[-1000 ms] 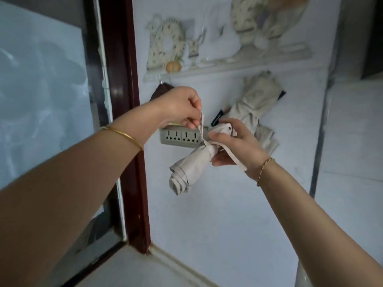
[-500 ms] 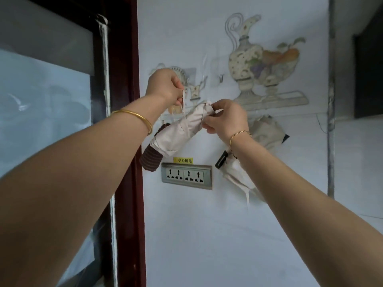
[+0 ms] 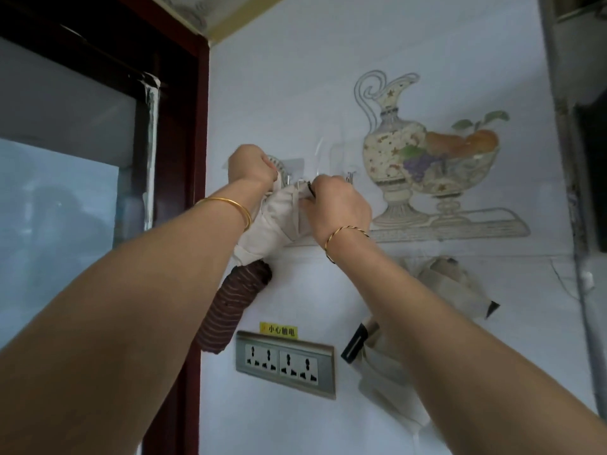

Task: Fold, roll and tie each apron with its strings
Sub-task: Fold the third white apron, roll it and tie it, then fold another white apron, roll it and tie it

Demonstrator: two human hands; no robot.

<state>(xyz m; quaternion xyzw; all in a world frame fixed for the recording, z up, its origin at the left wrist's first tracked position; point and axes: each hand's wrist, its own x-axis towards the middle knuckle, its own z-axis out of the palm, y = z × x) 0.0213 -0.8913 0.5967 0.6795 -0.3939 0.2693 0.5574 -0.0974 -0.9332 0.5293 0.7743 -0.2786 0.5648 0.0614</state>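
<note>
One apron (image 3: 275,221) (rolled), raised, near hooks (image 3: 351,177)

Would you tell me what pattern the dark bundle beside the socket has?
The dark bundle is maroon with thin pale stripes; head view.

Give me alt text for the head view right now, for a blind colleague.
The left hand and right hand grip a rolled beige cloth apron held up at clear adhesive wall hooks. A rolled brown striped apron hangs below it, beside a silver socket strip; a second beige apron hangs lower right.
</note>
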